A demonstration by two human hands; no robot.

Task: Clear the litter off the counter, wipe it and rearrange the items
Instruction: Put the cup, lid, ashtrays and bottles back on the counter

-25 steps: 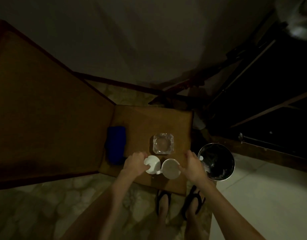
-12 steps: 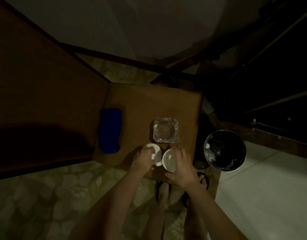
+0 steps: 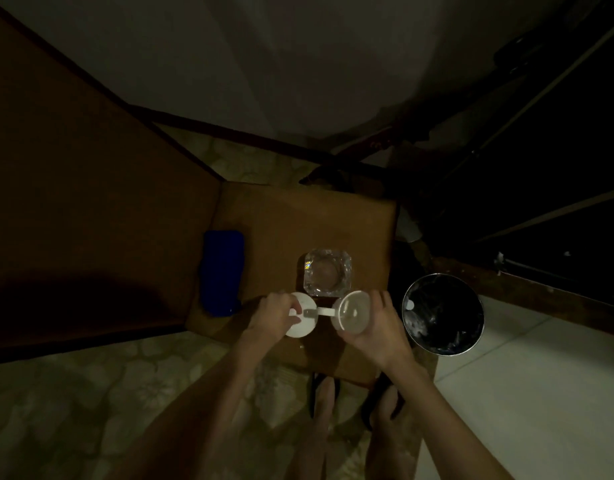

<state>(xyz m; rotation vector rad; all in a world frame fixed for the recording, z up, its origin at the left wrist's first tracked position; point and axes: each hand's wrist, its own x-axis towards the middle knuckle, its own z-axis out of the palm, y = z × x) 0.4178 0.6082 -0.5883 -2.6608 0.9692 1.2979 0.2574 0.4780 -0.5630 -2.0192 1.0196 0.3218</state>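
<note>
1. Two white cups near the front edge of a small brown table (image 3: 298, 216), handles turned inward toward each other, almost meeting between them.
2. Left cup (image 3: 300, 318) seen from above as a pale disc, partly covered by the left hand (image 3: 274, 315); whether upright or upturned cannot be told in the dim light.
3. Left hand curled over that cup, thumb and fingers pinching at its handle side.
4. Right cup (image 3: 352, 311) tilted, its round face turned up toward the camera, held in the right hand (image 3: 378, 327).
5. Right hand wrapped round the cup's far side, fingers curled on its rim and body, thumb on the near side.
6. Just behind both cups, touching or nearly touching their rims, a square clear glass ashtray (image 3: 327, 271) with cut corners, flat on the table.
7. Farther left, at the table's left edge, a folded dark blue cloth (image 3: 222, 271), well apart from the cups.
8. To the right of the table, on the floor, a round metal bin (image 3: 442, 313) with a dark liner, a few pale scraps inside.
9. Left of the table, a broad brown surface in deep shadow.
10. Below, bare feet in dark sandals (image 3: 321, 393) on patterned flooring, pale tile to the right.
</note>
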